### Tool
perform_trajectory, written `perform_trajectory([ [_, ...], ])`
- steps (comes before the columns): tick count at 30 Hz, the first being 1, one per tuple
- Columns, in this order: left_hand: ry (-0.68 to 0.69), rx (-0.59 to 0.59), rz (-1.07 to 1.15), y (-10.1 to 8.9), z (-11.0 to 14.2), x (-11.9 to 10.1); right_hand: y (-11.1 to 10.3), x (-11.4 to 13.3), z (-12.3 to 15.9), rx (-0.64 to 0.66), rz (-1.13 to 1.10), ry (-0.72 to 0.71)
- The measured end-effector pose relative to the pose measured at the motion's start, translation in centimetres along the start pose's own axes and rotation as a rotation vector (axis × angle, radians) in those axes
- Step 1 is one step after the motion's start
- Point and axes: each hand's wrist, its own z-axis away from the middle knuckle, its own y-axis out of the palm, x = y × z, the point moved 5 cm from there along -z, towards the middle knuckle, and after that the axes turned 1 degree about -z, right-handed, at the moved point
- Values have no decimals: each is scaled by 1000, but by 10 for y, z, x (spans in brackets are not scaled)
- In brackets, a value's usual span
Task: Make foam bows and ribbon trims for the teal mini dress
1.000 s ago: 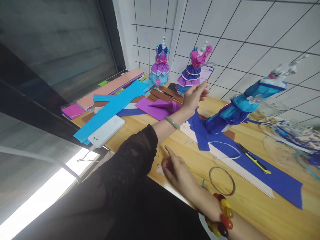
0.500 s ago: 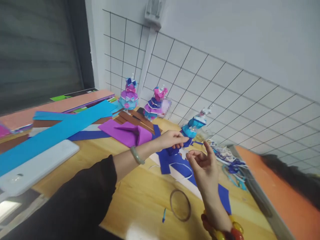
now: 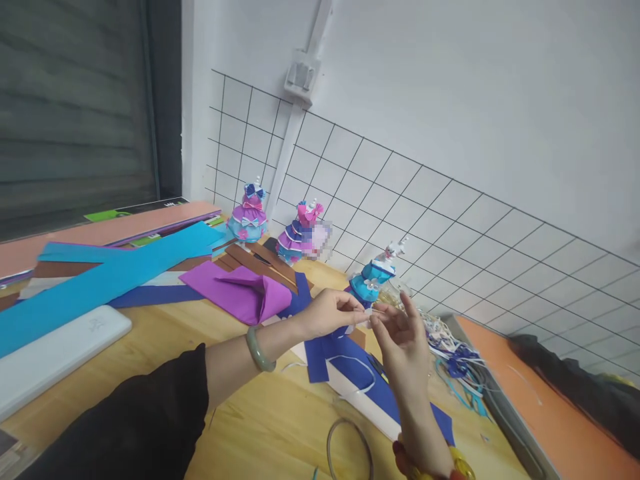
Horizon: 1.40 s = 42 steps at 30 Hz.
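Note:
My left hand [image 3: 330,312] and my right hand [image 3: 404,347] meet over the table, fingertips almost touching. Between them is a small white flower-shaped piece [image 3: 369,312], mostly covered by the fingers. Thumb and forefinger of each hand pinch at it, while other fingers of the right hand stay raised. Just behind the hands stands a small dress form in a turquoise dress [image 3: 369,277], with a pale flower on its skirt. Dark blue sheet strips [image 3: 345,353] and a thin white strip [image 3: 373,381] lie beneath the hands.
Two more dressed forms, one in purple and turquoise [image 3: 249,217] and one in pink and blue [image 3: 296,233], stand by the wire grid [image 3: 380,167]. A purple sheet [image 3: 225,287], turquoise strips [image 3: 125,273], a white slab [image 3: 65,357], a ring [image 3: 329,443] and tangled scraps [image 3: 453,350] surround the hands.
Both hands have come closer together, and the white flower-shaped piece is now more covered by the fingers. The camera view has tilted up, so the table sits lower.

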Motion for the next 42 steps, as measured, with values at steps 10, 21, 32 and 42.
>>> perform_trajectory([
  [10,-31,-122,81,-11,-5,6,2,1,-10,-25,-69,-1],
  [21,-76,-93,34,-12,-6,8,9,-9,-14,30,-133,55],
  [32,-11,-147,-49,-12,-8,10,-4,-11,-20,-24,-73,32],
  [42,166,-405,-72,-29,-47,-13,-13,-18,-35,-71,-40,183],
])
